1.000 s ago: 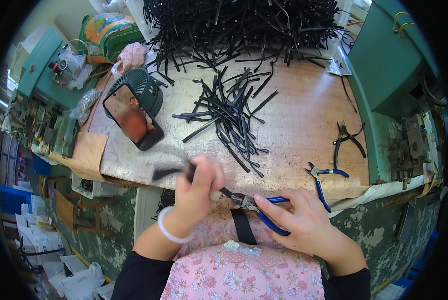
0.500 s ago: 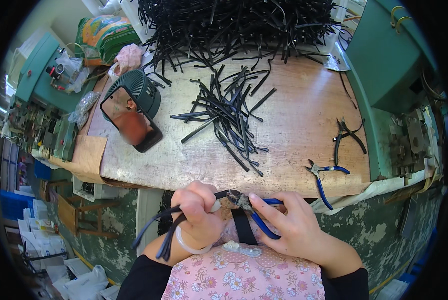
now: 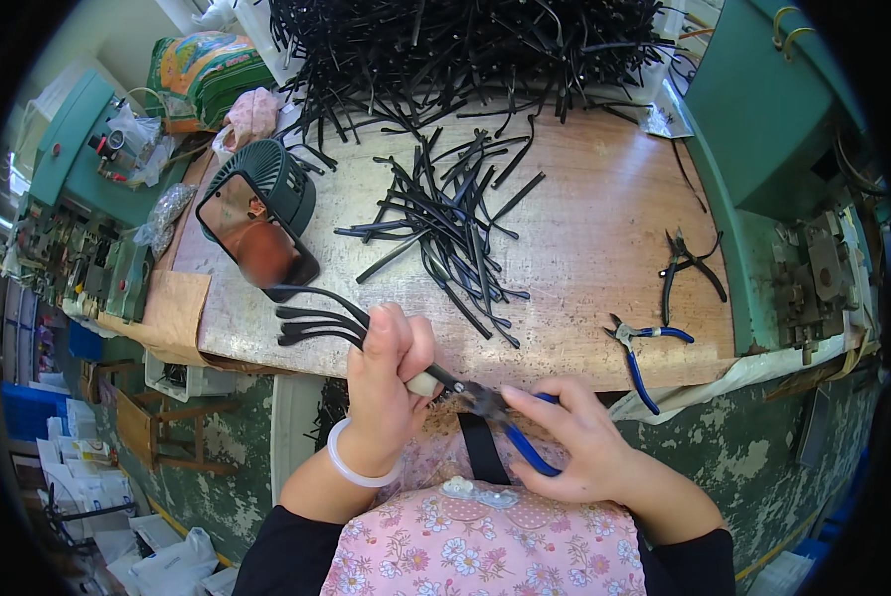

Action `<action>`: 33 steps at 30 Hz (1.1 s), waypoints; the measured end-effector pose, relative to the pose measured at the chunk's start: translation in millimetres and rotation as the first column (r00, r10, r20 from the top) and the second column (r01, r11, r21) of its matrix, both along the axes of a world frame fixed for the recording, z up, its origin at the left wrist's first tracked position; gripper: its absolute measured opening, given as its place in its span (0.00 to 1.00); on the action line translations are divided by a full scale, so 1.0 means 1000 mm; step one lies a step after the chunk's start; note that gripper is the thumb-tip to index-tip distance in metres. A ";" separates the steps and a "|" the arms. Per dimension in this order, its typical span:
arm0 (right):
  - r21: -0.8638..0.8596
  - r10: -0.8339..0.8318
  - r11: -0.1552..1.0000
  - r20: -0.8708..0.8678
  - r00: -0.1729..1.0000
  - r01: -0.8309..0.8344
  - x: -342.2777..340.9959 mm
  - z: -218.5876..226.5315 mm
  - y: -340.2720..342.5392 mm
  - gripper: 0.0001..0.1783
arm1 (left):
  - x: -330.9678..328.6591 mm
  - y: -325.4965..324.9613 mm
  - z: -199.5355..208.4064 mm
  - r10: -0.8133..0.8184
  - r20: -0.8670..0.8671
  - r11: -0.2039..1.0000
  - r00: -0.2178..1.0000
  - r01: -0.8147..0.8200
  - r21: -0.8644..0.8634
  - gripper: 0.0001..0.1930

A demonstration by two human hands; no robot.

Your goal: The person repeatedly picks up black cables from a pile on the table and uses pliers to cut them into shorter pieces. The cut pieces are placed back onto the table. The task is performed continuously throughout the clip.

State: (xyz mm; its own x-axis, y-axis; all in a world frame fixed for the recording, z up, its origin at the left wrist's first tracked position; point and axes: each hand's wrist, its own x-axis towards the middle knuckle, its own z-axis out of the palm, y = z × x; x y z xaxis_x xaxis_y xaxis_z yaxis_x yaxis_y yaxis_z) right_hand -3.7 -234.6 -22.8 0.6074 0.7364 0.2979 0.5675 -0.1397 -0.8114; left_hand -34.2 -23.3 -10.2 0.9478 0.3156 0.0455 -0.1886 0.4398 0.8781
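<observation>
gripping a bundle of black cables (image 3: 316, 320) in our curled left hand (image 3: 391, 382), fingers pressed tight around it at the table's (image 3: 604, 228) near edge. our right hand (image 3: 574, 442) squeezes blue-handled pliers (image 3: 500, 417), steel tips meeting the cable ends between both hands, above the worn wood.
</observation>
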 end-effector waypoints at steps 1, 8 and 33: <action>0.102 0.017 0.995 -0.107 0.994 -0.006 -0.002 -0.001 -0.001 0.44 | 0.001 0.000 0.000 0.006 -0.013 1.000 1.000 -0.006 0.024 0.23; -0.230 -0.008 0.970 0.298 0.955 0.080 0.006 0.006 0.000 0.40 | 0.003 0.000 -0.008 0.069 0.026 0.993 0.997 -0.072 0.092 0.22; -0.188 -0.089 0.981 -0.183 0.979 0.054 -0.008 -0.011 -0.018 0.44 | 0.145 0.000 -0.010 -0.167 0.080 0.769 0.983 0.079 0.634 0.13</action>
